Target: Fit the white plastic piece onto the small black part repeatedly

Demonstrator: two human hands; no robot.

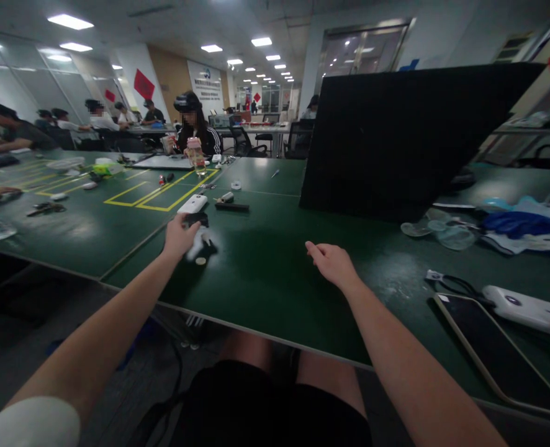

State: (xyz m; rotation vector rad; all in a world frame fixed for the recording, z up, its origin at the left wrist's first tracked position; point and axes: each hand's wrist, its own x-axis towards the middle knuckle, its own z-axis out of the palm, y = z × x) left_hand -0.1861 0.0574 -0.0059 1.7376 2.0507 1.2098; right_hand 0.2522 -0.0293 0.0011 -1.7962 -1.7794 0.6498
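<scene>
My left hand point(180, 236) reaches out over the green table point(265, 273) and closes around a small white object point(197, 243) that is smeared by motion. A small black device point(195, 218) lies just beyond that hand, with a white case point(192, 203) behind it. A small round coin-like piece point(201, 261) lies on the table just right of the hand. My right hand point(331, 262) hovers low over the table's middle, fingers loosely curled and pointing left, holding nothing.
A large black panel point(396, 136) stands upright at the back right. A phone point(498, 354), a white power strip point(529, 308), blue cloth point(517, 222) and clear plastic pieces point(442, 233) lie to the right. Other people sit at the far tables; a pink-capped bottle point(195, 155) stands before one.
</scene>
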